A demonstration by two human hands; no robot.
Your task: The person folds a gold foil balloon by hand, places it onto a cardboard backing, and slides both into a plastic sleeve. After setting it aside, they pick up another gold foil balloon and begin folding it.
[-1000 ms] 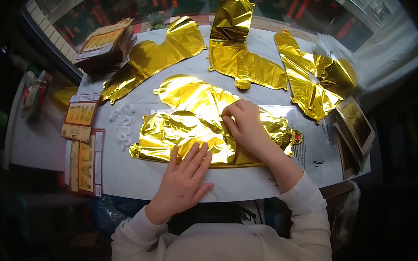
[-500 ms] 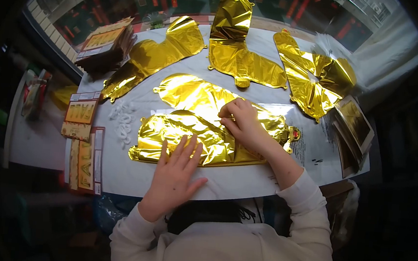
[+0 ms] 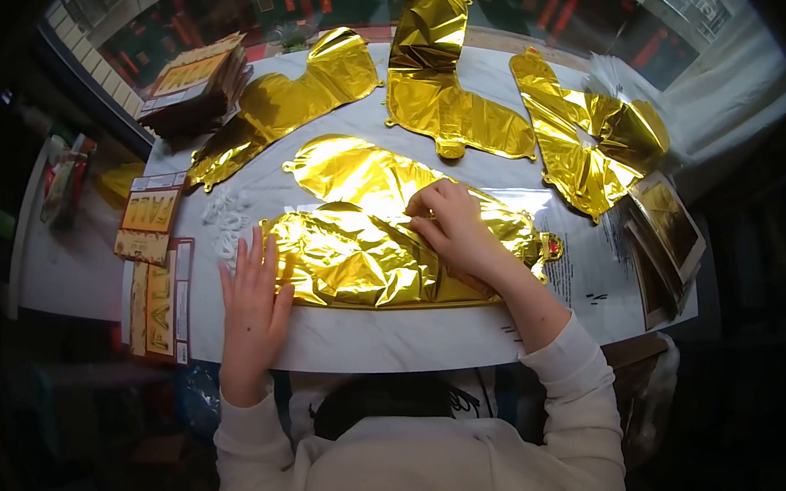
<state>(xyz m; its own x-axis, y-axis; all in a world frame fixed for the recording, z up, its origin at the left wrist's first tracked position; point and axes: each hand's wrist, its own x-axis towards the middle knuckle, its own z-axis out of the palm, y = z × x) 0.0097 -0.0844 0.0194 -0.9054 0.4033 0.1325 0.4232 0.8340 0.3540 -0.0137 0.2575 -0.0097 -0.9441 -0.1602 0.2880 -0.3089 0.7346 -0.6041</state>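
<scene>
A flat gold foil balloon (image 3: 354,266) lies on the white table in front of me, crumpled and shiny, its near edge roughly straight. My left hand (image 3: 256,313) rests with fingers spread at its left end, fingertips over the foil's edge. At the middle of the upper edge, my right hand (image 3: 455,224) has thumb and fingers pinched on the foil. Behind it another part of gold foil (image 3: 353,168) stretches away at a slant. Near the right end, by my right wrist, is a small red and gold piece (image 3: 551,247).
Three more gold foil balloons (image 3: 284,98), (image 3: 459,112), (image 3: 594,160) lie along the back. Printed packets (image 3: 194,77) are stacked at back left, with more packets (image 3: 150,213) at the left edge. White coiled strings (image 3: 226,214) sit beside my left hand. Cards (image 3: 666,230) stand at the right.
My left hand has slid left across the foil from its near middle to its left end. My right hand keeps its pinch in nearly the same place.
</scene>
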